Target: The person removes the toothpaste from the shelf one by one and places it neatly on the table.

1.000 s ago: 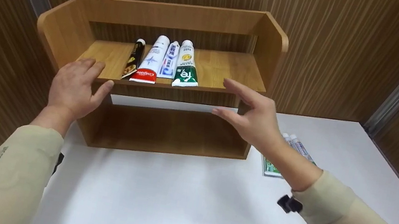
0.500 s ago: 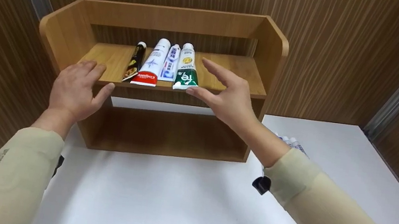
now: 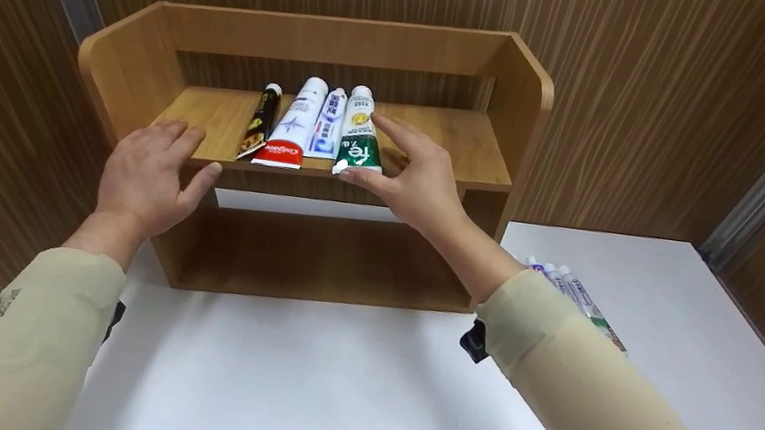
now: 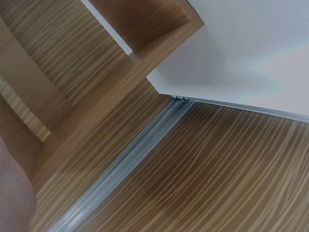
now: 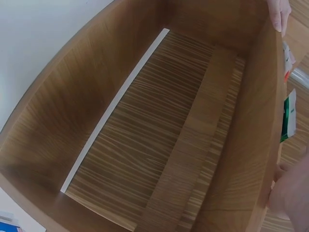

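Note:
Lying side by side on the upper board of a wooden shelf (image 3: pixel 446 141) are a black toothpaste tube (image 3: pixel 262 117), a red-and-white Colgate tube (image 3: pixel 298 119), a slim white-and-blue tube (image 3: pixel 326 127) and a green-and-white toothpaste tube (image 3: pixel 360 147). My right hand (image 3: pixel 422 179) is at the right side of the green-and-white tube, thumb near its flat end and fingers spread apart from the thumb. In the right wrist view that tube's green end (image 5: pixel 288 116) pokes past the board's edge. My left hand (image 3: pixel 149 176) rests on the board's front left corner, fingers extended.
Several more toothpaste tubes (image 3: pixel 579 297) lie on the white table (image 3: pixel 341 391) right of the shelf, partly behind my right forearm. Below the upper board is a lower compartment (image 3: pixel 324 252). Striped wood panels (image 3: pixel 640 117) stand behind and at both sides.
My right hand has moved left along the shelf front, from near its right end to the green-and-white tube. The left hand stays on the corner, and the tubes lie as before.

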Available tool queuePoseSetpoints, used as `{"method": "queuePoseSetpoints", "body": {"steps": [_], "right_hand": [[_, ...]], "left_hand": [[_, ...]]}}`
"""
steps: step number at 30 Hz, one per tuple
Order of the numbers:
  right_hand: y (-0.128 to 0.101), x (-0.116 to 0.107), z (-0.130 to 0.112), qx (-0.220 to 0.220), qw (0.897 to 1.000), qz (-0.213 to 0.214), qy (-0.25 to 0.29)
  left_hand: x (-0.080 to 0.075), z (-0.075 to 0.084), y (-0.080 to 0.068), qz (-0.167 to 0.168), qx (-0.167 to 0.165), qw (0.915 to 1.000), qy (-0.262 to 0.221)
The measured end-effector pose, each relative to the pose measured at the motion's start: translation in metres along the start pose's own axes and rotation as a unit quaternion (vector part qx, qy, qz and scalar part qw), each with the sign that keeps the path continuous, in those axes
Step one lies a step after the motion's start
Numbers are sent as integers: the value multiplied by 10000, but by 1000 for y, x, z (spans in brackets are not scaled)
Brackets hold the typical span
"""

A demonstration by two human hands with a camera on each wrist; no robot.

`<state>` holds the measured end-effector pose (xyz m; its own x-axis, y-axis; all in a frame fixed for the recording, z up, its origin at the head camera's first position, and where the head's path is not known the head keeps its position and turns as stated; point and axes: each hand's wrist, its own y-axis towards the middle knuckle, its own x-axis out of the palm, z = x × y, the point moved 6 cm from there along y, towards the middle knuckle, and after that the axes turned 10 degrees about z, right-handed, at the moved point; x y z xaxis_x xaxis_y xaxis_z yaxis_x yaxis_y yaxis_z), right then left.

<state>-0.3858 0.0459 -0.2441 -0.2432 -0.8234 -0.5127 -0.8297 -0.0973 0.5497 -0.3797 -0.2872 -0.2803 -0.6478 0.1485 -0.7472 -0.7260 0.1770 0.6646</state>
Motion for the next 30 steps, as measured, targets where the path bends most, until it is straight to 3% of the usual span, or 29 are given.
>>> {"method": "queuePoseSetpoints", "body": {"steps": [7, 14, 30], "right_hand": [[4, 9, 3, 311, 9994, -107, 49], [1, 18, 4, 438, 9950, -66, -900], [-1, 32, 2, -228, 9727, 322, -2285]], "left_hand": [[1, 1, 2, 62, 27, 10000, -27], [1, 0, 1, 53, -1, 10000, -25], [1, -1, 0, 49, -25, 10000, -12]]}}
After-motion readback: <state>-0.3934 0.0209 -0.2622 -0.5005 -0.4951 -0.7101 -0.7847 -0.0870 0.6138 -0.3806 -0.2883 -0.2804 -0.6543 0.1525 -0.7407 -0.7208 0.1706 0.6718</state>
